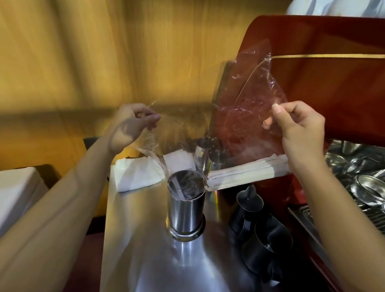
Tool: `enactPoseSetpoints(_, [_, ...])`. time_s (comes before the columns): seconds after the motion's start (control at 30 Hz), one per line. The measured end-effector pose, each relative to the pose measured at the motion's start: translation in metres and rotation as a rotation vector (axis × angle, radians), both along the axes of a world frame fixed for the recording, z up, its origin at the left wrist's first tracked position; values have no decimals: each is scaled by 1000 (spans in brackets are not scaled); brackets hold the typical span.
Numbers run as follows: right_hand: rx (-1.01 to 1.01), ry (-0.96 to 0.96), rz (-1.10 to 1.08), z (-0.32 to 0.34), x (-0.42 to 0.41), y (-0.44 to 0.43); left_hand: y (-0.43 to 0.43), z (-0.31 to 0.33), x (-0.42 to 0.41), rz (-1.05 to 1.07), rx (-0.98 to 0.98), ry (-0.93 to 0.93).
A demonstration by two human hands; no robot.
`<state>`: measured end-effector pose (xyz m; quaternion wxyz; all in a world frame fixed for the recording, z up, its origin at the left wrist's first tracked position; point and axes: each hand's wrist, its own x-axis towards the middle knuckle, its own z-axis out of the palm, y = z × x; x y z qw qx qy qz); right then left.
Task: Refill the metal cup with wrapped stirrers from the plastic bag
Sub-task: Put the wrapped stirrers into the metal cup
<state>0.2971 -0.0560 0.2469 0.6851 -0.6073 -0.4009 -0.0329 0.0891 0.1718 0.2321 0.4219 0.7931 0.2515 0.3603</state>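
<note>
A tall shiny metal cup (185,211) stands upright on the steel counter (157,267), with a few wrapped stirrers showing inside. Above it both my hands hold up a clear plastic bag (241,108). My left hand (130,125) pinches the bag's left edge. My right hand (300,132) pinches its right side. A bundle of white paper-wrapped stirrers (246,171) lies along the bottom of the bag, slanted down to the left. The bundle's lower end hangs just right of the cup's rim.
Folded white napkins (138,172) lie behind the cup. Two dark steel pitchers (262,238) stand right of it. A red espresso machine (338,71) rises at the right, with metal cups (373,190) on its tray. A wooden wall stands behind; a white box (3,204) is at the left.
</note>
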Motion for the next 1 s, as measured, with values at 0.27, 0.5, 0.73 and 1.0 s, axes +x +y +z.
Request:
enactPoseSetpoints(0.27, [-66,-95,56,14,-6,26,6,-16,-18,83,-93,10])
enactPoseSetpoints(0.5, [-175,-141,162,28,-21,53,6,-30,-37,126,-158,128])
enactPoseSetpoints(0.73, [-254,-213,259,37,-34,70,-2,-3,-37,63,-105,-225])
enactPoseSetpoints(1.0, [-349,-377,228,29,-45,76,-17,12,-21,-70,-146,-265])
